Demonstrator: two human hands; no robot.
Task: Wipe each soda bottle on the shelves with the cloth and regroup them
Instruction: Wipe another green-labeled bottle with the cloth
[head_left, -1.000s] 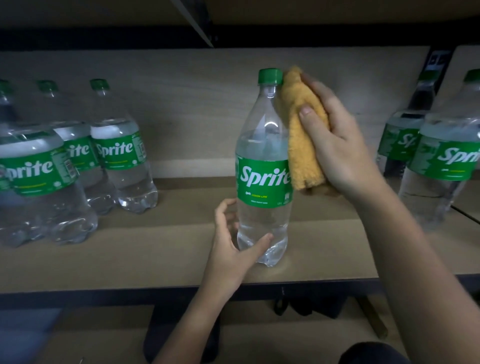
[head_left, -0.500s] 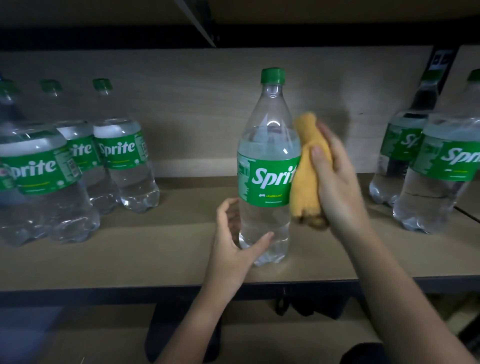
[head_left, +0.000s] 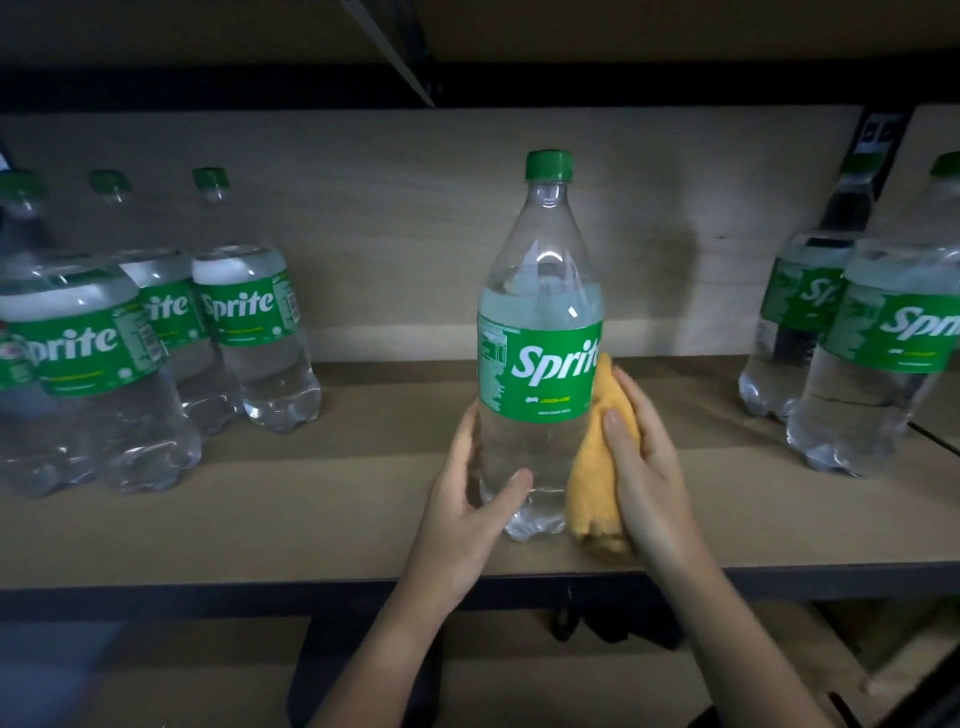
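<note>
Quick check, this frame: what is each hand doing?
Left hand: closed, gripping the lower part of the middle Sprite bottle.
Right hand: closed, holding the yellow cloth against that bottle's side.

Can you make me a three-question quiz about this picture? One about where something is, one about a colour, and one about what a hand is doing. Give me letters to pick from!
1. Where is the cloth?
A. Against the right side of the middle bottle
B. On top of the cap
C. On the floor

2. What colour is the middle bottle's cap?
A. Red
B. Green
C. Blue

3. What is the left hand doing?
A. Hanging free
B. Gripping the low part of the middle bottle
C. Twisting the cap

Answers:
1 A: the right hand presses the cloth to the side of the middle bottle.
2 B: the cap is green.
3 B: the left hand wraps round the bottle near its base.
</note>
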